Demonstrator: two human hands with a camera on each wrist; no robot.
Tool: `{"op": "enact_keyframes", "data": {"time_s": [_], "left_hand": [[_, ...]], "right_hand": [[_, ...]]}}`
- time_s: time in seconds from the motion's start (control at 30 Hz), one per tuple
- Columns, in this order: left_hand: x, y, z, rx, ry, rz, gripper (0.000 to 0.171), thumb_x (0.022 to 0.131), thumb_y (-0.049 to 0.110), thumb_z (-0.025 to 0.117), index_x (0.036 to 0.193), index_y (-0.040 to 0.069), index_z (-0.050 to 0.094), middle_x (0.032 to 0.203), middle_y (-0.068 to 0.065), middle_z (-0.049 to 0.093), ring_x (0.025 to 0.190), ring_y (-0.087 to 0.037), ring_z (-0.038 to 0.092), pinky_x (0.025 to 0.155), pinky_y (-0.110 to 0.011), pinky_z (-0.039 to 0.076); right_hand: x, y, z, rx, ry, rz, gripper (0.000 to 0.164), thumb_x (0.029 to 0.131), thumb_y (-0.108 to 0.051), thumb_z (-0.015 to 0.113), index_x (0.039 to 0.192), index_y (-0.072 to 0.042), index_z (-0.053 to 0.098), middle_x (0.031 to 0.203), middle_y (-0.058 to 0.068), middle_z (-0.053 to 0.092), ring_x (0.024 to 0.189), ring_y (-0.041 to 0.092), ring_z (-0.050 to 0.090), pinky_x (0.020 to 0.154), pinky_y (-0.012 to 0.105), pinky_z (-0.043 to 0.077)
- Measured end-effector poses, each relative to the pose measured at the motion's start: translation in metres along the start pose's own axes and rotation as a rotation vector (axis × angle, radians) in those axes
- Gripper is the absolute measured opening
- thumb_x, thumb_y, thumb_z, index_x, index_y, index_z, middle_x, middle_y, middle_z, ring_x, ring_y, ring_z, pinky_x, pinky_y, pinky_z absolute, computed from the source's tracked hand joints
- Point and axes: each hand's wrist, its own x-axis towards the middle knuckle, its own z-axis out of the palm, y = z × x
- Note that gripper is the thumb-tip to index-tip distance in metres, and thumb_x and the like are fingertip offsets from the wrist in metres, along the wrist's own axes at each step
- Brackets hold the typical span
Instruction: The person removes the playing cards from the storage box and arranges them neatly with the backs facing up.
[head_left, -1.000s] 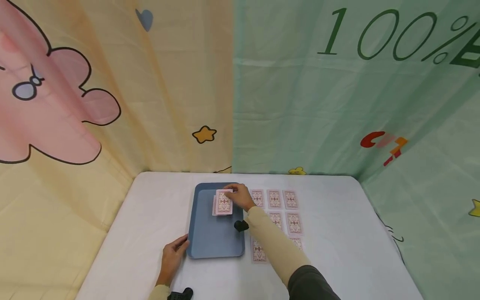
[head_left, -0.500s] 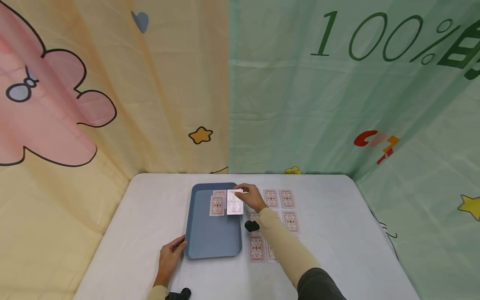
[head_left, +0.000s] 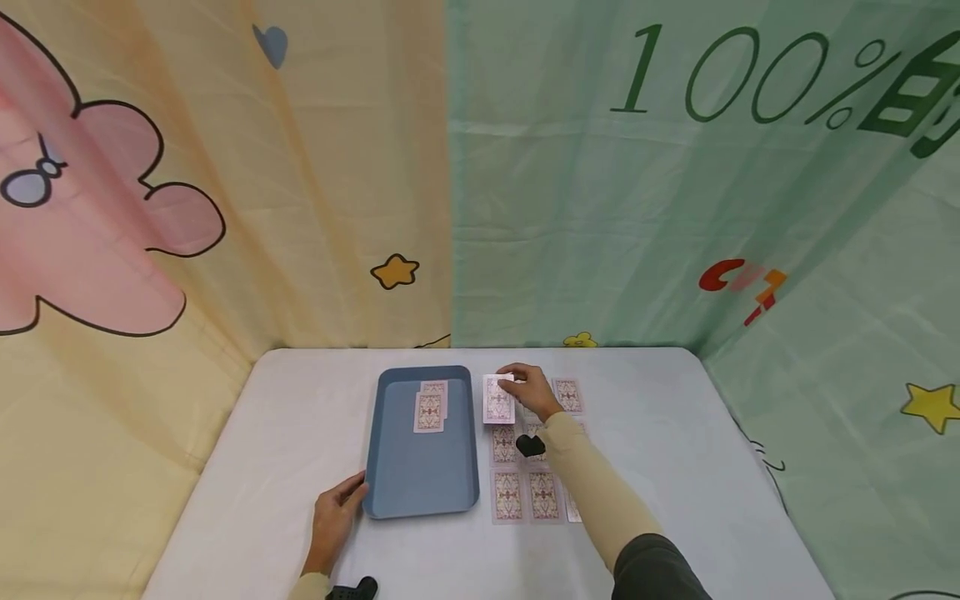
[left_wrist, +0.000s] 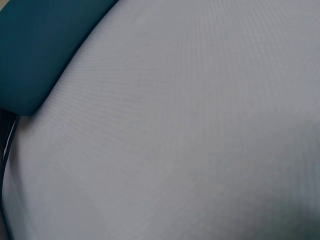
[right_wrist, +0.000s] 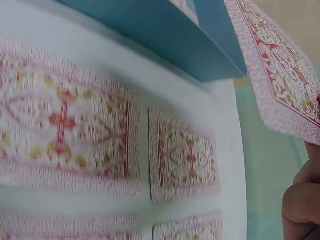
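Note:
My right hand (head_left: 531, 392) pinches a playing card (head_left: 498, 400), its red-patterned back facing up. That card hangs above the top left of a grid of face-down cards (head_left: 507, 497), just right of the blue tray (head_left: 422, 500). Seen from the right wrist, the held card (right_wrist: 280, 70) is tilted, with some curled fingers (right_wrist: 302, 205) below it. Two overlapping cards (head_left: 430, 413) lie face down in the tray's upper part. My left hand (head_left: 332, 518) touches the tray's lower left edge with its fingers. What lies directly beneath the held card is hidden.
The white table (head_left: 637, 467) carries the tray and cards. Curtains (head_left: 585, 208) stand behind and beside it. My right forearm (head_left: 592, 492) covers part of the card grid. From the left wrist, the tray's corner (left_wrist: 45, 55) shows on white cloth.
The right hand has carried the playing card rightward from above the tray to above the card grid. Two cards stay in the tray. The left hand keeps its place at the tray's edge.

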Motion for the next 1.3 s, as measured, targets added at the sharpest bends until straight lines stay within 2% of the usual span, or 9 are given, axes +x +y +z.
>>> {"op": "enact_keyframes", "data": {"time_s": [0.17, 0.23, 0.3, 0.43, 0.47, 0.57, 0.83, 1.1, 1.3], "left_hand": [[-0.001, 0.002, 0.000, 0.003, 0.003, -0.003, 0.035, 0.094, 0.010, 0.059, 0.125, -0.006, 0.060, 0.127, -0.021, 0.060, 0.122, -0.032, 0.053, 0.081, -0.001, 0.035], [-0.001, 0.002, 0.000, 0.005, 0.006, -0.007, 0.035, 0.094, 0.010, 0.060, 0.125, -0.005, 0.061, 0.127, -0.020, 0.061, 0.119, -0.023, 0.056, 0.081, -0.001, 0.035], [0.000, 0.003, 0.000, 0.003, 0.006, -0.008, 0.035, 0.094, 0.010, 0.059, 0.125, -0.005, 0.060, 0.127, -0.020, 0.061, 0.119, -0.023, 0.056, 0.081, -0.001, 0.035], [0.000, 0.003, 0.000, 0.004, 0.003, -0.011, 0.035, 0.095, 0.011, 0.059, 0.126, -0.005, 0.060, 0.127, -0.020, 0.060, 0.118, -0.020, 0.056, 0.081, -0.001, 0.035], [0.000, 0.003, 0.000, 0.006, 0.003, -0.011, 0.035, 0.095, 0.011, 0.059, 0.126, -0.005, 0.060, 0.127, -0.020, 0.060, 0.120, -0.024, 0.055, 0.081, -0.001, 0.035], [0.000, 0.004, 0.000, 0.015, 0.006, -0.013, 0.035, 0.094, 0.011, 0.060, 0.125, -0.004, 0.061, 0.127, -0.019, 0.061, 0.118, -0.018, 0.055, 0.081, -0.001, 0.036], [0.000, 0.002, 0.000, 0.033, 0.009, -0.014, 0.035, 0.095, 0.011, 0.058, 0.126, -0.006, 0.059, 0.128, -0.021, 0.059, 0.121, -0.034, 0.054, 0.080, -0.002, 0.036], [0.001, 0.001, 0.000, 0.037, 0.024, -0.007, 0.035, 0.094, 0.010, 0.058, 0.125, -0.006, 0.060, 0.126, -0.022, 0.060, 0.120, -0.032, 0.055, 0.079, 0.000, 0.036], [0.001, 0.001, 0.002, 0.020, 0.013, -0.020, 0.035, 0.095, 0.010, 0.057, 0.126, -0.007, 0.059, 0.128, -0.022, 0.059, 0.121, -0.032, 0.053, 0.079, -0.001, 0.036]], "right_hand": [[0.000, 0.007, -0.018, -0.002, 0.024, 0.008, 0.024, 0.091, -0.012, 0.066, 0.114, -0.004, 0.069, 0.086, 0.013, 0.065, 0.051, 0.012, 0.038, 0.048, 0.026, 0.036], [0.001, 0.009, -0.024, -0.010, 0.034, 0.007, 0.024, 0.092, -0.011, 0.066, 0.114, -0.003, 0.068, 0.083, 0.011, 0.064, 0.050, 0.011, 0.037, 0.047, 0.026, 0.036], [0.002, 0.012, -0.030, -0.018, 0.044, 0.005, 0.024, 0.092, -0.011, 0.066, 0.114, -0.002, 0.068, 0.076, 0.009, 0.061, 0.048, 0.011, 0.035, 0.046, 0.025, 0.035], [0.001, 0.018, -0.043, -0.035, 0.059, 0.026, 0.024, 0.091, -0.011, 0.066, 0.114, -0.003, 0.068, 0.076, 0.004, 0.060, 0.049, 0.011, 0.036, 0.046, 0.025, 0.035], [0.001, 0.020, -0.046, -0.038, 0.059, 0.031, 0.024, 0.091, -0.011, 0.066, 0.114, -0.003, 0.068, 0.076, 0.003, 0.060, 0.049, 0.010, 0.035, 0.046, 0.024, 0.035], [-0.002, 0.023, -0.056, -0.037, 0.068, 0.061, 0.026, 0.091, -0.011, 0.066, 0.116, -0.001, 0.067, 0.076, 0.003, 0.060, 0.050, 0.010, 0.036, 0.046, 0.024, 0.035], [-0.010, 0.033, -0.081, -0.042, 0.103, 0.119, 0.028, 0.091, -0.011, 0.067, 0.116, 0.001, 0.065, 0.069, 0.002, 0.056, 0.051, 0.011, 0.036, 0.047, 0.024, 0.035], [-0.011, 0.043, -0.103, -0.028, 0.166, 0.181, 0.032, 0.088, -0.015, 0.070, 0.116, 0.000, 0.064, 0.069, 0.001, 0.058, 0.054, 0.010, 0.038, 0.048, 0.023, 0.034], [-0.012, 0.049, -0.122, -0.034, 0.245, 0.199, 0.027, 0.089, -0.017, 0.071, 0.112, -0.003, 0.068, 0.078, 0.003, 0.060, 0.072, 0.015, 0.046, 0.062, 0.025, 0.038]]}}
